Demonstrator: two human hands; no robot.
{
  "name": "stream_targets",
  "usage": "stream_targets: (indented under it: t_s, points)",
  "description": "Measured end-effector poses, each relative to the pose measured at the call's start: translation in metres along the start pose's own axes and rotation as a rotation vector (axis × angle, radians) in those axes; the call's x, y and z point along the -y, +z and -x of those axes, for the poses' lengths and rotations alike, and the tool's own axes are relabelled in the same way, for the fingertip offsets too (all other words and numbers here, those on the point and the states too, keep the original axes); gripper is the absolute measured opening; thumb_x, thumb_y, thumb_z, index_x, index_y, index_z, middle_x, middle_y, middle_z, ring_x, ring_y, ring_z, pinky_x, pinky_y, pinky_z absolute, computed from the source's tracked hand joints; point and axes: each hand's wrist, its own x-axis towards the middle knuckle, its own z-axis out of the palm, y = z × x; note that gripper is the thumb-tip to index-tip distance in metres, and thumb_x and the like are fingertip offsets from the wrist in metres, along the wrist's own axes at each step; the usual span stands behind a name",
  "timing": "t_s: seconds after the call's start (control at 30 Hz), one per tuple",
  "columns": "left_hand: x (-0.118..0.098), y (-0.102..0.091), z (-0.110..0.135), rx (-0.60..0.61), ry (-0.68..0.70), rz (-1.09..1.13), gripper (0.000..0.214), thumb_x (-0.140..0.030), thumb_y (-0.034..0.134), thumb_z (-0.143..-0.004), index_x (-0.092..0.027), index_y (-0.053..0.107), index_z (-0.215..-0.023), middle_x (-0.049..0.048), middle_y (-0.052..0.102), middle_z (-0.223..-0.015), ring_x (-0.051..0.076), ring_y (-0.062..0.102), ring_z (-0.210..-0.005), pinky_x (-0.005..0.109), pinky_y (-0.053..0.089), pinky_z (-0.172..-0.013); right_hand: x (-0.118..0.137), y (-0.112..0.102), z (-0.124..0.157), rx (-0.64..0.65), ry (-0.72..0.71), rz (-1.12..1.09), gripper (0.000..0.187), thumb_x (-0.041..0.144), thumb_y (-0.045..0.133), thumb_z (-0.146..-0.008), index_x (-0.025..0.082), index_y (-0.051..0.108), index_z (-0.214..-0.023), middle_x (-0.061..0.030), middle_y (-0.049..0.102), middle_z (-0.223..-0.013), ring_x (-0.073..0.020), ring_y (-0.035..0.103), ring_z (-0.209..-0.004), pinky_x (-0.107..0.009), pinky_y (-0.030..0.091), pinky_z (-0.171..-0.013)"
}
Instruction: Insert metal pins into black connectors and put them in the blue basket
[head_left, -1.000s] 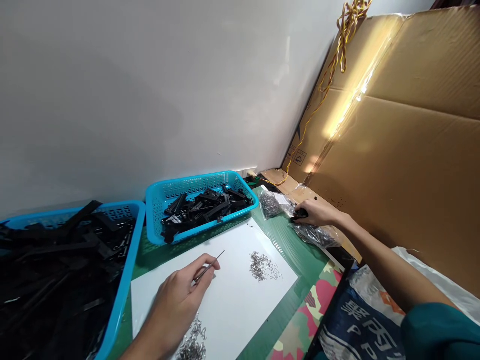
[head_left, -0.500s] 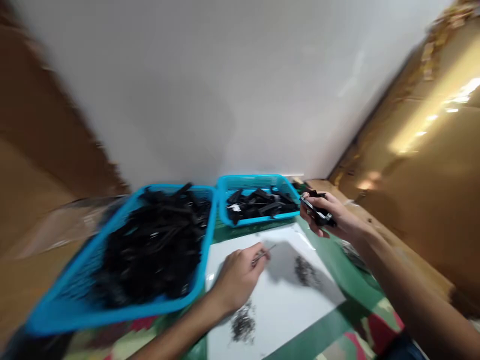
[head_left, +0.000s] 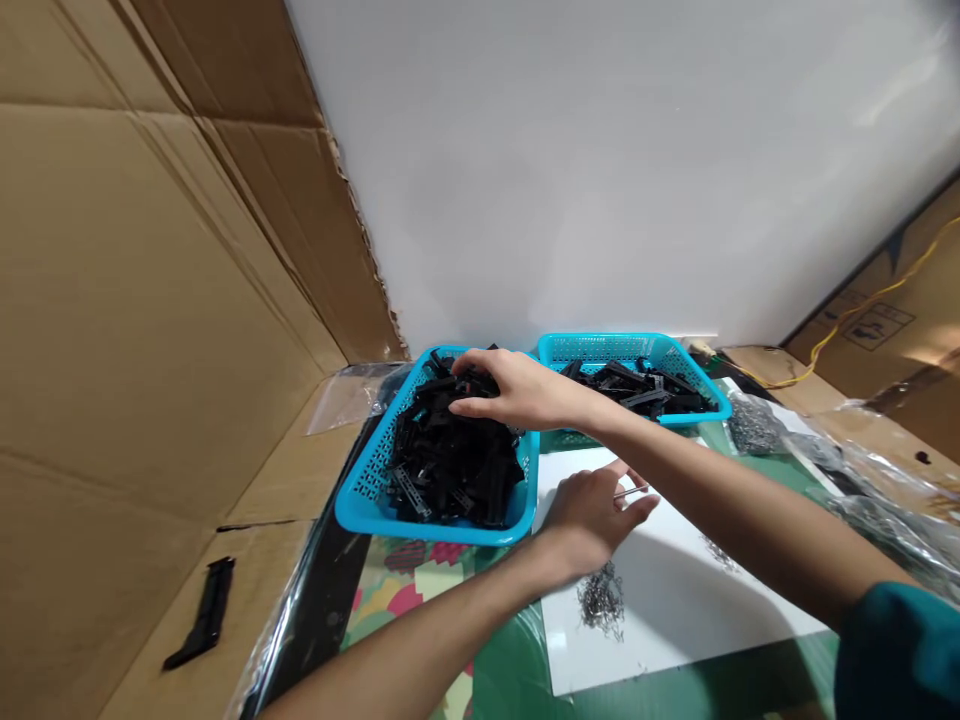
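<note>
My right hand [head_left: 506, 385] reaches across above my left arm into the left blue basket [head_left: 435, 533]. Its thumb and fingers are spread over a heap of black plastic parts [head_left: 450, 455]; the fingertips are partly lost among the dark pieces. Below it, my left hand [head_left: 592, 510] is closed round a thin metal tool [head_left: 631, 491], whose kind I cannot make out. That hand hovers over a white board [head_left: 600, 665]. A pile of small metal springs or wire pieces [head_left: 601, 600] lies on the board under it.
A second blue basket [head_left: 615, 347] with more black parts stands at the back right. Bags of small metal pieces [head_left: 754, 425] lie beyond it. One loose black part [head_left: 206, 612] rests on the cardboard at left. Cardboard walls [head_left: 165, 300] flank both sides.
My right hand has moved left from beside the right basket into the left basket and no longer shows the black part it held. The view has swung left; my left hand keeps the metal tool.
</note>
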Motion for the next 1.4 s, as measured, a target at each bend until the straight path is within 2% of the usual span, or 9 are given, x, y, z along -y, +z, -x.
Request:
stream_targets:
  t_s: [0.1, 0.27, 0.5, 0.7, 0.83, 0.97, 1.2, 1.27, 1.4]
  points:
    - [0.001, 0.0, 0.0, -0.014, 0.027, 0.013, 0.025, -0.041, 0.053, -0.101, -0.022, 0.067, -0.093, -0.0008, 0.058, -0.065, 0.019, 0.049, -0.06, 0.031, 0.023, -0.061, -0.005, -0.004, 0.009, -0.029, -0.017, -0.064, 0.044, 0.022, 0.073, -0.092, 0.016, 0.066, -0.135, -0.0111, 0.074, -0.118, -0.0216, 0.069, -0.095, -0.035, 0.053, -0.083]
    - [0.001, -0.001, 0.001, -0.049, 0.034, 0.061, 0.029, -0.038, 0.042, -0.105, -0.022, 0.062, -0.092, -0.0016, 0.055, -0.067, 0.018, 0.048, -0.063, 0.032, 0.025, -0.062, -0.012, -0.013, 0.028, -0.062, -0.043, -0.266, 0.033, 0.002, 0.055, -0.084, 0.015, 0.076, -0.106, -0.0028, 0.074, -0.092, -0.0139, 0.067, -0.074, -0.028, 0.053, -0.069]
    - [0.006, 0.005, -0.003, -0.169, -0.049, 0.115, 0.025, -0.033, 0.039, -0.102, -0.021, 0.06, -0.096, 0.0033, 0.06, -0.077, 0.022, 0.053, -0.076, 0.033, 0.033, -0.067, -0.007, -0.003, 0.029, -0.005, 0.07, 0.128, 0.016, 0.021, 0.077, -0.087, 0.018, 0.075, -0.103, -0.0031, 0.072, -0.084, -0.0167, 0.061, -0.074, -0.03, 0.041, -0.066]
    - [0.006, 0.005, -0.005, -0.217, -0.026, 0.205, 0.02, -0.031, 0.042, -0.102, -0.02, 0.056, -0.094, 0.0052, 0.062, -0.085, 0.022, 0.054, -0.081, 0.033, 0.037, -0.07, -0.002, -0.006, 0.036, 0.033, 0.049, 0.17, 0.014, 0.008, 0.073, -0.082, 0.018, 0.072, -0.091, -0.0031, 0.072, -0.087, -0.0164, 0.062, -0.077, -0.03, 0.041, -0.066]
    - [0.004, 0.003, -0.007, -0.239, 0.04, 0.299, 0.021, -0.038, 0.043, -0.105, -0.022, 0.051, -0.095, -0.0007, 0.056, -0.082, 0.018, 0.05, -0.076, 0.03, 0.035, -0.069, 0.0, -0.045, 0.076, -0.149, 0.064, -0.149, 0.009, 0.014, 0.072, -0.087, 0.018, 0.067, -0.094, -0.0019, 0.07, -0.088, -0.0153, 0.066, -0.078, -0.03, 0.052, -0.071]
    - [0.002, 0.0, -0.007, -0.221, 0.095, 0.386, 0.022, -0.043, 0.05, -0.104, -0.022, 0.049, -0.097, -0.0052, 0.044, -0.075, 0.014, 0.042, -0.069, 0.027, 0.032, -0.065, -0.012, -0.069, 0.152, -0.383, 0.194, -0.493, 0.021, 0.022, 0.083, -0.084, 0.022, 0.071, -0.101, -0.0048, 0.073, -0.099, -0.0192, 0.072, -0.085, -0.035, 0.063, -0.076]
    - [-0.004, -0.006, -0.006, -0.022, 0.165, 0.336, 0.027, -0.039, 0.056, -0.103, -0.018, 0.059, -0.087, -0.0042, 0.045, -0.075, 0.014, 0.04, -0.071, 0.027, 0.032, -0.067, -0.039, -0.01, 0.275, -0.645, 0.55, -0.466, 0.011, 0.032, 0.087, -0.083, 0.023, 0.083, -0.086, -0.0077, 0.08, -0.09, -0.0236, 0.076, -0.08, -0.038, 0.065, -0.073]
    - [-0.006, -0.007, -0.006, 0.024, 0.194, 0.274, 0.019, -0.037, 0.066, -0.099, -0.019, 0.064, -0.1, -0.0051, 0.043, -0.076, 0.014, 0.042, -0.071, 0.027, 0.034, -0.069, -0.036, 0.008, 0.289, -0.666, 0.602, -0.425, 0.008, 0.032, 0.085, -0.086, 0.024, 0.084, -0.089, -0.0069, 0.082, -0.091, -0.0231, 0.077, -0.083, -0.036, 0.063, -0.076]
    - [-0.009, -0.009, -0.007, 0.148, 0.329, 0.141, 0.04, -0.037, 0.085, -0.086, -0.021, 0.07, -0.119, -0.001, 0.056, -0.091, 0.017, 0.053, -0.084, 0.029, 0.042, -0.08, -0.026, 0.023, 0.292, -0.706, 0.627, -0.44, 0.006, 0.03, 0.082, -0.088, 0.025, 0.084, -0.089, -0.0047, 0.083, -0.09, -0.0214, 0.076, -0.083, -0.032, 0.059, -0.075]
